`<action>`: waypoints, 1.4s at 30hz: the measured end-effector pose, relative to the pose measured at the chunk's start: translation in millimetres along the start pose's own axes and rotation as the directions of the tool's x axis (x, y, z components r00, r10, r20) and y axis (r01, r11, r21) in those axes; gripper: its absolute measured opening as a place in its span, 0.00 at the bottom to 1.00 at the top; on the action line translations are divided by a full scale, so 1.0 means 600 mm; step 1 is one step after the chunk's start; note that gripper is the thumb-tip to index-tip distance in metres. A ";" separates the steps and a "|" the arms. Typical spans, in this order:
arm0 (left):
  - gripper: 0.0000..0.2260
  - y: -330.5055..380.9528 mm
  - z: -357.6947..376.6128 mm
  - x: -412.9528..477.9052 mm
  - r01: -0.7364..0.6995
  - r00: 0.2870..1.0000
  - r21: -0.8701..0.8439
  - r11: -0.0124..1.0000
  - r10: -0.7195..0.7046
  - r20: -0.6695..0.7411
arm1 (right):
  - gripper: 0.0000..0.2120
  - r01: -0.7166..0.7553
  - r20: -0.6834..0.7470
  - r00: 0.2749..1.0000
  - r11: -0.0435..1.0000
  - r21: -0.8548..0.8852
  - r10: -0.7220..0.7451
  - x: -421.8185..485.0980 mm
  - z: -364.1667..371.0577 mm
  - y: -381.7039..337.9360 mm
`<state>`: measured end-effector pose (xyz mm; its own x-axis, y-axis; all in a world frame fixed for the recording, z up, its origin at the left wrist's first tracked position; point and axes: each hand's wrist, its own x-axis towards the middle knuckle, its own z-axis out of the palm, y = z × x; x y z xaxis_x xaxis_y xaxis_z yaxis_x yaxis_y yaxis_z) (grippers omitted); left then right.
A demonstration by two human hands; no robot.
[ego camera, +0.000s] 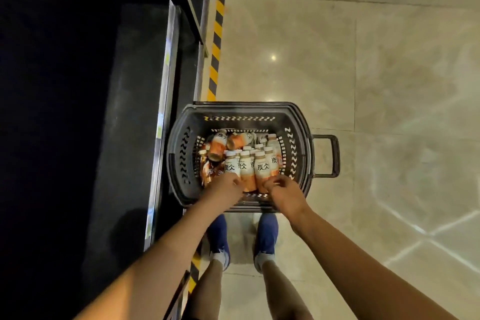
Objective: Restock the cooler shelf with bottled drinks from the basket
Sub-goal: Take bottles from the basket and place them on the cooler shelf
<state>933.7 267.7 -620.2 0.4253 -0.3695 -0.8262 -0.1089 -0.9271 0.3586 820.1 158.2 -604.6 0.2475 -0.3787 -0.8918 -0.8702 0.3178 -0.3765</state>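
Observation:
A black plastic basket (296,122) stands on the floor in front of my feet, holding several small bottled drinks with white and orange labels. Some bottles (245,166) stand upright near the front; others (217,147) lie tipped at the back left. My left hand (226,187) reaches into the basket and closes around the base of an upright bottle (230,165). My right hand (281,187) grips the bottom of another upright bottle (262,170). The dark cooler (78,112) fills the left side, its shelves lost in shadow.
A pale shelf edge (166,91) with price tags runs along the cooler front. Yellow-and-black hazard tape (217,41) marks the floor beside it. The basket's pull handle (330,156) sticks out to the right. Glossy beige tiles (363,73) spread right. My blue shoes (265,236) stand behind the basket.

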 end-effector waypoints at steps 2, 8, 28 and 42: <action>0.08 -0.036 0.038 0.074 0.043 0.995 -0.172 0.984 -0.057 -0.077 | 0.15 -0.028 -0.024 0.999 0.999 0.045 0.030 0.075 0.019 0.031; 0.12 -0.137 0.147 0.279 0.143 0.939 -0.497 0.856 -0.275 -0.204 | 0.13 -0.024 -0.059 0.998 0.994 0.109 0.031 0.281 0.070 0.095; 0.37 -0.196 0.224 0.470 0.198 0.892 -0.309 0.930 -0.302 -0.337 | 0.48 -0.029 -0.347 0.935 0.963 -0.269 -0.069 0.525 0.163 0.174; 0.32 -0.100 0.103 0.284 0.024 0.983 -0.649 0.761 -0.136 -0.123 | 0.27 0.142 -0.211 0.972 0.972 0.188 -0.101 0.333 0.077 0.091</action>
<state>957.3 256.5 -809.6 0.5436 -0.2298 -0.8073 0.5102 -0.6733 0.5352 841.7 139.7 -815.0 0.2385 -0.5837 -0.7761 -0.7307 0.4186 -0.5394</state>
